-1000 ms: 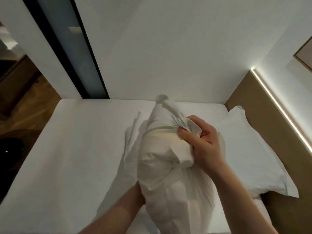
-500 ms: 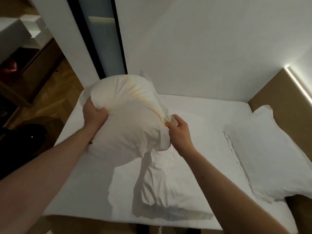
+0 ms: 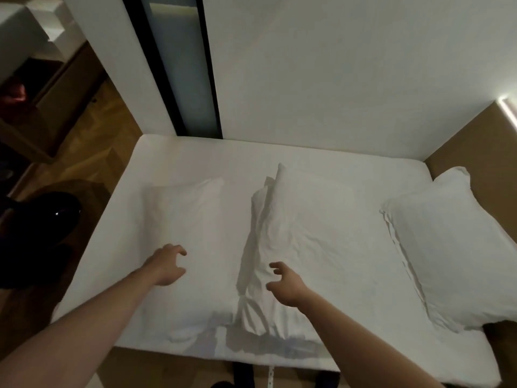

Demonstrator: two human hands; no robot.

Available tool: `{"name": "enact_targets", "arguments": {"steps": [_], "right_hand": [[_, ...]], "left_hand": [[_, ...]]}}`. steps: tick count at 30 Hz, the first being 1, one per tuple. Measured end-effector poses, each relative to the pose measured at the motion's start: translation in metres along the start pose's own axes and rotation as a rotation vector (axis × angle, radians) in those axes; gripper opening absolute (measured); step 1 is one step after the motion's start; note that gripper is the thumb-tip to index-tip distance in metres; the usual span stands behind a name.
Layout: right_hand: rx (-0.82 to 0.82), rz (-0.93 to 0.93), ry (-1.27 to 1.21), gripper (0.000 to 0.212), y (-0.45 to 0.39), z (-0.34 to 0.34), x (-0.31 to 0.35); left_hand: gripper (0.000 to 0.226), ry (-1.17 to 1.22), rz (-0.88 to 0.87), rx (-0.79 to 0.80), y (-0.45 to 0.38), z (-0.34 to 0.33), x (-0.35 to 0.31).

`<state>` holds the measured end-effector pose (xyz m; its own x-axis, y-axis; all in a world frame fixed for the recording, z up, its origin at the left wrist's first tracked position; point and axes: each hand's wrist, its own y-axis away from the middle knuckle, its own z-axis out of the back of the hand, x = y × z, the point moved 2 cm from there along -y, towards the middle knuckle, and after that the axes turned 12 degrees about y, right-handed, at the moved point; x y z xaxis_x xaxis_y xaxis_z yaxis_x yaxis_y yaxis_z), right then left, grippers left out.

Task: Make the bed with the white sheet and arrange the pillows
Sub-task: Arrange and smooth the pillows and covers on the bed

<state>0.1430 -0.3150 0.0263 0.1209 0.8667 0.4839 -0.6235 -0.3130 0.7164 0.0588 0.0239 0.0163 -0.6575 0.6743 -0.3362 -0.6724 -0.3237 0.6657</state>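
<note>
No longer gripped and lifted above the bed as half a second ago: left pillow point(image 3: 184, 247) now down flat on the white sheet point(image 3: 212, 161) near the bed's left edge, released by both hands. Left hand point(image 3: 165, 268) hovering over its near part, fingers point(image 3: 179, 252) spread and loosely curled, holding nothing; whether touching the fabric, cannot tell. Right hand point(image 3: 285, 287) likewise free, fingers point(image 3: 275, 266) loosely curled, poised over the left border of the middle pillow point(image 3: 310, 247). Long axis of the left pillow running from the bed's near edge toward the far edge by the wall, short ends facing near and far; plump, smooth, white, corners soft. Middle pillow lying alongside on the same axis, tilted slightly rightward at the far end, its case wrinkled and bunched into folds along the left side and at the near end. Third pillow point(image 3: 447, 247) at the bed's right edge against the brown headboard point(image 3: 458, 135), white, with a flanged border, near corner hanging past the bed's near right corner. Sheet stretched smooth across the far part of the bed.
</note>
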Motion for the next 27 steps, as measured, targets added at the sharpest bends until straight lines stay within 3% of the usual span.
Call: {"name": "enact_targets", "arguments": {"steps": [6, 13, 23, 27], "right_hand": [[-0.177, -0.118, -0.277, 0.060, 0.039, 0.076, -0.090], [-0.411, -0.193, -0.325, 0.061, 0.086, 0.178, -0.231], [-0.550, -0.440, -0.312, 0.082, 0.080, 0.324, -0.540], [-0.595, -0.568, -0.207, 0.085, 0.065, 0.368, -0.635]], "left_hand": [[0.048, 0.034, -0.287, 0.038, 0.024, -0.062, -0.121], [0.045, 0.025, -0.553, 0.043, 0.051, -0.139, -0.303], [0.048, -0.078, -0.569, 0.081, 0.055, -0.297, -0.525], [0.048, -0.130, -0.582, 0.120, 0.042, -0.355, -0.595]]}}
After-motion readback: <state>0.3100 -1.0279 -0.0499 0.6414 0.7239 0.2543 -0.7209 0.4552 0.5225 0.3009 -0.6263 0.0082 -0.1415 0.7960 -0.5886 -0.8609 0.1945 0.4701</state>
